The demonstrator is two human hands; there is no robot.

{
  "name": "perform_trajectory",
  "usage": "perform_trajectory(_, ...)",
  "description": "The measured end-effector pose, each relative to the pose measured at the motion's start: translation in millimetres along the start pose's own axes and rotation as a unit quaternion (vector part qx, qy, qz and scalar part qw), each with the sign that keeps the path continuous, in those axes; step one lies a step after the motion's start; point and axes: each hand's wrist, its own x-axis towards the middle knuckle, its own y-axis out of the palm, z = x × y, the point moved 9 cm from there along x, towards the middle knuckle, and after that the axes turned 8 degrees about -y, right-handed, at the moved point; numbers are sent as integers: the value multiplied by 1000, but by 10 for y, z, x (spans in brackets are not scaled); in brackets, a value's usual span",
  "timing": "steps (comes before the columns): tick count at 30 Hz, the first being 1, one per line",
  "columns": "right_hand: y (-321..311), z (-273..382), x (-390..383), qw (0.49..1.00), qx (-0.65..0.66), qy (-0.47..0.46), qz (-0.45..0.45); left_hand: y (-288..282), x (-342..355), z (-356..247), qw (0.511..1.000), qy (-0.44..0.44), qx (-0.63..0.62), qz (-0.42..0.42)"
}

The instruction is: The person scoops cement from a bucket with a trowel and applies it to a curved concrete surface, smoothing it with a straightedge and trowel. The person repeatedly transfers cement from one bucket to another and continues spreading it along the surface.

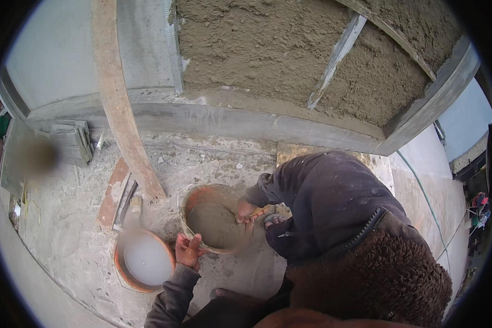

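Observation:
An orange bucket (190,203) of wet grey mortar (213,224) stands on the floor before me. My left hand (188,251) is closed on its near left rim. Over the bucket's right side, my right hand (246,211) is closed round a trowel (261,211) with an orange-brown handle. The trowel's blade is mostly hidden by the hand and the mortar. Close to my left hand stands a second orange bucket (120,261), holding cloudy whitish water (147,259).
A long board (120,104) leans on the wall at left. By its foot lie a brush (136,205) and a metal straightedge (124,205). Ahead, rough wet plaster (257,49) covers a framed panel with a metal strip (339,57). A green hose (423,191) runs along the right.

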Motion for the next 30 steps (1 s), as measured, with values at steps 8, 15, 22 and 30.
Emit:
perform_trajectory(8,-549,752,-891,820,-384,-254,-341,155,112,-93,998,-24,-15,-62)
perform_trajectory(15,-617,910,-1267,754,-473,-337,-307,54,-32,81,986,-12,-68,-154)
perform_trajectory(22,38,1308,-770,484,-742,-267,-379,22,201,-113,991,-44,99,-77)
perform_trajectory(30,-863,1118,-975,606,-609,-352,-372,207,77,-24,994,-25,65,-85)
